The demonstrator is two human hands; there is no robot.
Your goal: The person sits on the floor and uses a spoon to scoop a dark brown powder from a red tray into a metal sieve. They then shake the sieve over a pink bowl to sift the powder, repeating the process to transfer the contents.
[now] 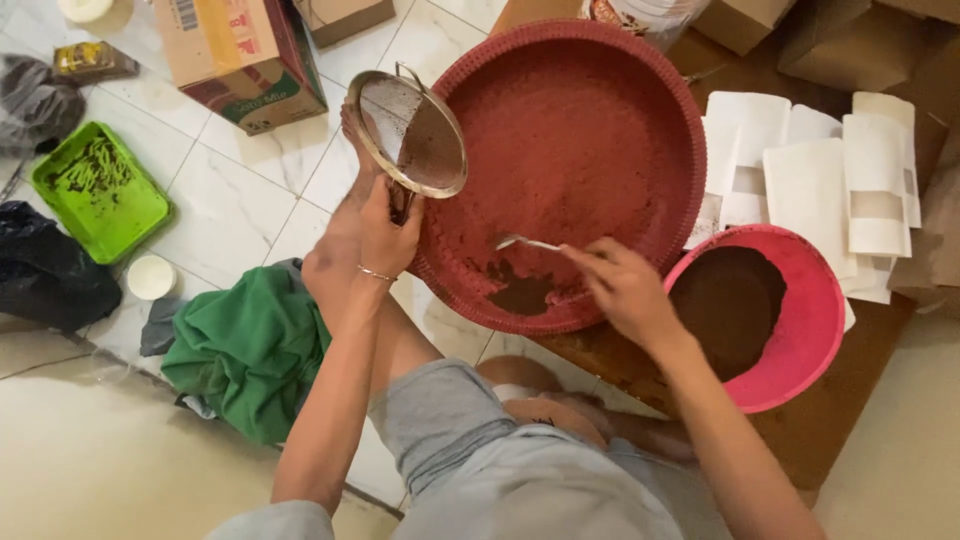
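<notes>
The left hand (385, 235) is closed around the handle of 1 round metal sieve (408, 132), held tilted over the 9 o'clock rim of 1 big red tray (590, 120). The right hand (625, 285) pinches 1 spoon (527, 243), its tip over a small brown powder pile at the tray's 6 o'clock edge. 1 pink bowl (815, 330) of brown powder sits just beside the tray at 4 o'clock. About 5 white pouches (800, 190) lie at 3 o'clock. 1 green cloth (250, 350) and 1 green box (100, 190) lie at 9 o'clock, with bare floor tiles between.

Printed carton (240, 60) top left; white pouches (815, 185) right
</notes>
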